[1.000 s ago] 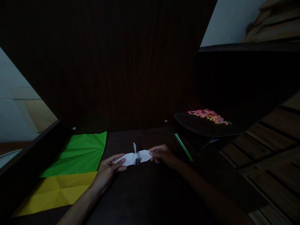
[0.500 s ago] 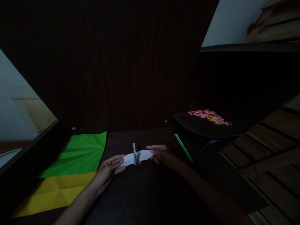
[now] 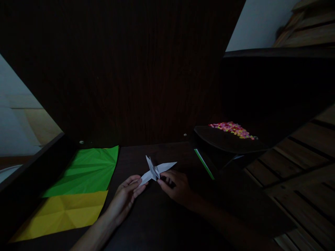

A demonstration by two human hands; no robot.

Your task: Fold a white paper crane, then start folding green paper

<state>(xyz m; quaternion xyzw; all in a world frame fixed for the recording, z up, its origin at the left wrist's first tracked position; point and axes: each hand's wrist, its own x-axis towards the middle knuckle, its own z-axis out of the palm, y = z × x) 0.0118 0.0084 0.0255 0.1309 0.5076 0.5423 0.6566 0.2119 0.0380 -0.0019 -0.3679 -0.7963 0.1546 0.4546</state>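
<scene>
A white paper crane (image 3: pixel 154 171) with its wings spread is held between my hands, just above the dark desk top (image 3: pixel 146 216). My left hand (image 3: pixel 128 191) pinches the left wing between thumb and fingers. Beneath the right wing, my right hand (image 3: pixel 175 184) has its thumb and forefinger closed at the near lower point of the crane's body. The right wing sticks out free over the fingers. A narrow pointed part of the crane rises at its far side.
Creased green paper (image 3: pixel 83 170) and yellow paper (image 3: pixel 65 212) lie at the left. A thin green-and-white strip (image 3: pixel 204 164) rests on the right. Small pink, red and yellow pieces (image 3: pixel 232 129) are heaped on a dark curved shelf (image 3: pixel 222 141). A dark wooden panel (image 3: pixel 131 69) stands behind.
My right hand has let go of the right wing and moved in to the near side of the crane's body. The crane has turned, its right wing now tilting up.
</scene>
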